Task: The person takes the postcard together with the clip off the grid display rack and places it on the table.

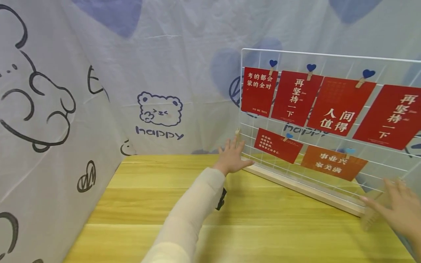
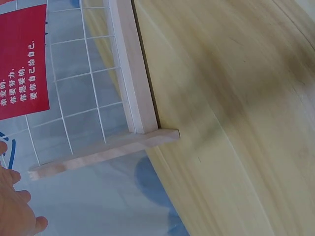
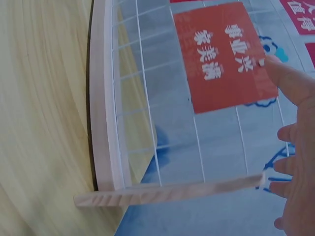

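A white wire grid [image 1: 329, 55] stands in a pale wooden base [image 1: 304, 187], with red cards [image 1: 297, 98] and an orange card [image 1: 333, 163] pegged to it. At its left end is my left hand [image 1: 231, 157], fingers spread and straight, beside the wooden end foot [image 2: 106, 151]. Around the right end my right hand [image 1: 402, 208] has its fingers extended, close to the other end foot [image 3: 170, 193]. In the right wrist view its thumb tip overlaps the edge of the orange card. Neither hand grips anything.
The grid sits on a yellow wood-grain table [image 1: 138, 204]. Heart-topped pegs [image 1: 311, 67] hold the cards. Behind and to the left hang light cloth sheets [image 1: 184, 65] with cartoon drawings. A small black piece [image 1: 221, 199] shows beneath the left sleeve.
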`<state>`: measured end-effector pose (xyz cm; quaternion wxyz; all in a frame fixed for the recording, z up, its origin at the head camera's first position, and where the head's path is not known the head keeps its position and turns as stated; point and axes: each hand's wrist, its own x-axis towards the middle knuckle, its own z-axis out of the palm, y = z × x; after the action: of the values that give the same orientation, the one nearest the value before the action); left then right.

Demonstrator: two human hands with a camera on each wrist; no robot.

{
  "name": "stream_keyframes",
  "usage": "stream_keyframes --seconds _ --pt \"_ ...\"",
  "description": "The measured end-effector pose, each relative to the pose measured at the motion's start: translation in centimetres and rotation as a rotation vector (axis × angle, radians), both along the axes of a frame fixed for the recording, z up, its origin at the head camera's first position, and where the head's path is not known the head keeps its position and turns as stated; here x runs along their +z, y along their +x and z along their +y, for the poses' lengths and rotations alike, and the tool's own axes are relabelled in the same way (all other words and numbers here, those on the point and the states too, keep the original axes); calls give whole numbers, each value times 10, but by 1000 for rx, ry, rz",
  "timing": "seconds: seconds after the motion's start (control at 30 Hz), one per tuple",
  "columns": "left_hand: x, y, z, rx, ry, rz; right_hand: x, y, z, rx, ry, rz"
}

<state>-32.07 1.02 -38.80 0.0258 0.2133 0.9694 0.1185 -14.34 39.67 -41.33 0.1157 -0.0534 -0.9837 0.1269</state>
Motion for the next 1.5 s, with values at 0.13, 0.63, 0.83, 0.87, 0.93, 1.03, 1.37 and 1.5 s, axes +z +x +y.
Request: stream_keyframes --seconds 0.13,0.63,0.83,0.87,0.93,1.03,1.37,1.5 --pt "-1 -4 3 5 1 0 -3 3 4 -16 -50 67" --pt "-8 -22 1 62 167 -48 -26 4 15 -6 -399 279" --pt "-14 -26 1 75 201 -67 -33 0 19 -19 -506 299" --pt "-14 -27 2 77 205 -69 -34 -1 21 -28 -521 303" --pt "-15 -29 3 83 210 -66 -42 -4 26 -51 -521 336" --pt "-13 -34 5 93 226 -61 -49 -8 34 -110 -508 332" --pt "-6 -44 10 106 330 -78 -106 -34 89 -109 -503 423" --pt "-4 -45 10 121 377 -98 -118 -43 106 -126 -514 402"
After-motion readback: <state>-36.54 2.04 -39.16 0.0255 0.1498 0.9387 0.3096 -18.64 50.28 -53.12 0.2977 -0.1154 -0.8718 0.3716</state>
